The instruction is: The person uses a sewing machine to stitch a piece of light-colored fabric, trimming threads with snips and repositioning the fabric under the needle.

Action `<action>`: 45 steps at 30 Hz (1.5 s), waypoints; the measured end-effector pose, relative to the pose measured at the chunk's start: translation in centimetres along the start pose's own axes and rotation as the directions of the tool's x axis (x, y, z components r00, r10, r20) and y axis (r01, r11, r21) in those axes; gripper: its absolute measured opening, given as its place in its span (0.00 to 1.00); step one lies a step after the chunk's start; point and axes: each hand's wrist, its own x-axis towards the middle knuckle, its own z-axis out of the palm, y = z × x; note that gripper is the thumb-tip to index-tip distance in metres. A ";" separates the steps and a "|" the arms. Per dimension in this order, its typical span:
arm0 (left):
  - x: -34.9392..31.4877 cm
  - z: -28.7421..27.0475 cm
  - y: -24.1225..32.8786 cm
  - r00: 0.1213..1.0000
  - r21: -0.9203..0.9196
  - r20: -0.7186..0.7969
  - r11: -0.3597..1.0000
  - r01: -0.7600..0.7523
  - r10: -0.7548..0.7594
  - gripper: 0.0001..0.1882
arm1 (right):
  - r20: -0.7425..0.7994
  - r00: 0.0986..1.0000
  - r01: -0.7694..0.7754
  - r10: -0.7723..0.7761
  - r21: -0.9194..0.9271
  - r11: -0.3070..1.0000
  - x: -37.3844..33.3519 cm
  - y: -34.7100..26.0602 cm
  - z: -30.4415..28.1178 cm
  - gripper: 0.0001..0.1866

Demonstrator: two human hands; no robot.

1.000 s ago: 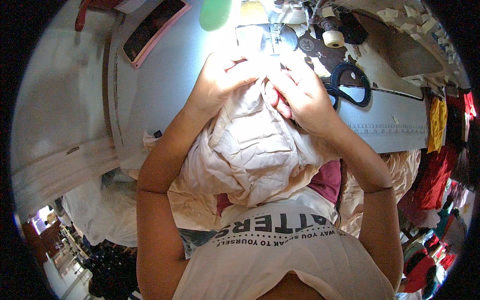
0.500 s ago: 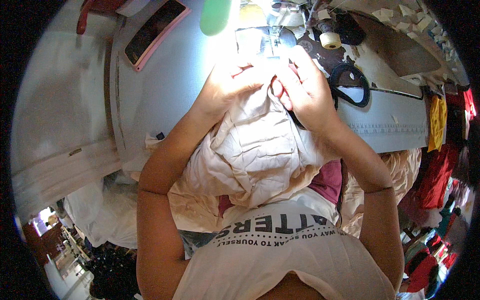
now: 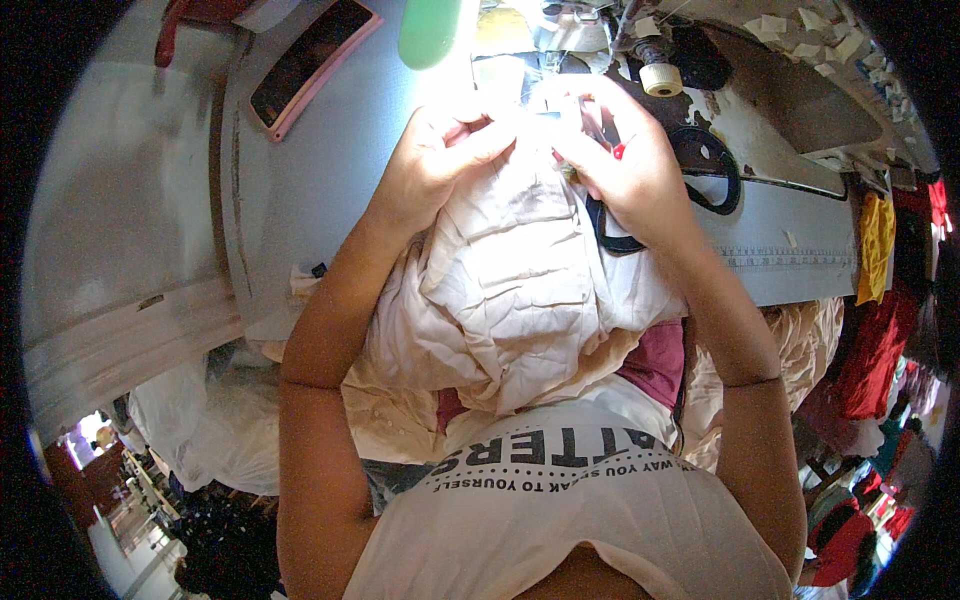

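Note:
A bunched cream cloth (image 3: 520,270) stretches from my lap up to the brightly lit spot by the sewing machine. Its upper edge is pinched between the thumb and fingers of my left hand (image 3: 440,160). My right hand (image 3: 630,165) is closed round black-handled scissors (image 3: 738,180). One handle loop shows beyond the wrist and part of the other below the palm. A red pivot and a bit of metal blade appear between thumb and fingers. Glare hides the blade tips and the cloth edge between my hands.
The sewing machine's metal parts and a cream knob (image 3: 661,80) are just beyond my hands. A pink-edged phone (image 3: 310,65) lies at the far left beside a green rounded object (image 3: 430,35). A ruler strip (image 3: 785,257) runs along the table's right front; yellow cloth (image 3: 874,245) hangs there.
My hands have drawn apart slightly, and my right hand has opened up around the scissors, so their red pivot and lower handle loop now show. The cloth has barely shifted.

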 end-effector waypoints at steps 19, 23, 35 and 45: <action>-0.3 1.7 -0.2 0.891 0.639 -0.039 0.697 -0.326 0.452 0.06 | 0.191 0.964 -0.216 0.187 0.143 0.966 0.2 -0.2 -0.8 0.07; -0.1 1.5 -1.0 0.894 0.512 -0.091 0.791 -0.335 0.438 0.07 | 0.148 0.984 -0.116 0.101 0.096 0.989 0.2 0.1 -0.4 0.07; -0.1 0.2 -1.0 0.998 -0.128 0.030 0.990 0.054 -0.051 0.11 | -0.001 0.991 0.134 -0.134 -0.030 0.991 0.4 3.1 0.7 0.07; -0.2 0.3 -0.7 0.995 -0.051 0.043 0.994 0.094 -0.092 0.17 | 0.086 0.996 -0.008 0.008 -0.008 1.000 0.2 1.1 -0.2 0.07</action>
